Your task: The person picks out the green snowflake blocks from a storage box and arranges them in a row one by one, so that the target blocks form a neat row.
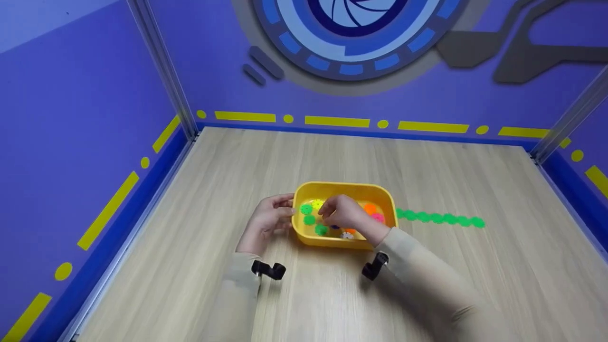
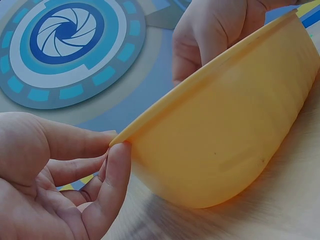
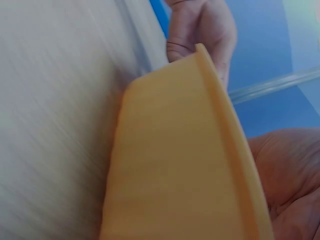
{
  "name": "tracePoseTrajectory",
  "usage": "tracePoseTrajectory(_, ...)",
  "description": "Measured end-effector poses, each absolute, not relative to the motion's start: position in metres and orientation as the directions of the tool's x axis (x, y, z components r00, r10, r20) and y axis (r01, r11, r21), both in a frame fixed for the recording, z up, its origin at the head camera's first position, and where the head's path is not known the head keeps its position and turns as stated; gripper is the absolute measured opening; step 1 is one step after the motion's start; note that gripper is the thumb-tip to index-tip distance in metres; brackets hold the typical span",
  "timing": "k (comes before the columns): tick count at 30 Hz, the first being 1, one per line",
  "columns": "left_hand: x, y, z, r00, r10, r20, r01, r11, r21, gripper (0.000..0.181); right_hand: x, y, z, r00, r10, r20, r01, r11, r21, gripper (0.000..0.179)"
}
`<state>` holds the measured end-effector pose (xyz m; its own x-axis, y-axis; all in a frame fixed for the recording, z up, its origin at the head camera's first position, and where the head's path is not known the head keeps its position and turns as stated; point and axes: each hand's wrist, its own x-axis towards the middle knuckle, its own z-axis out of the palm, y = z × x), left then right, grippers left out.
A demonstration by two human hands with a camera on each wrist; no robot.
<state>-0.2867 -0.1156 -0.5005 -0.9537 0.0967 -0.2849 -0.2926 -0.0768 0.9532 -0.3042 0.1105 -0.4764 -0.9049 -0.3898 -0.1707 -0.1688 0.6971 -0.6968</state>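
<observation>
A yellow plastic basin (image 1: 343,184) stands on the table with several notched flower-shaped discs inside. Among them are a green disc (image 1: 309,220), a yellow disc (image 1: 317,204), an orange disc (image 1: 370,208), a pink disc (image 1: 378,217) and a whitish disc (image 1: 346,235). My left hand (image 1: 268,218) pinches the basin's left rim between thumb and finger, as the left wrist view shows. Over the right wall reaches my right hand (image 1: 345,212), fingers bent down among the discs. The basin wall (image 3: 165,150) hides those fingertips in the right wrist view; I cannot tell whether they hold a disc.
A row of joined green discs (image 1: 437,218) lies on the wooden table (image 1: 332,294), running right from the basin's right side. Blue printed panels (image 1: 332,102) wall in the back and both sides. Each wrist wears a black camera mount (image 1: 269,270).
</observation>
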Motion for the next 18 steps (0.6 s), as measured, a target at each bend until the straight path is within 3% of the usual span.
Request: tracePoseTrajectory(18, -0.288, -0.116, -0.501, -0.955, 0.096, -0.282, -0.290, -0.072, 0.954, 0.052, -0.299, 0.090, -0.487, -0.876, -0.425, -0.229, -0.252, 0.807, -0.534, 0.026)
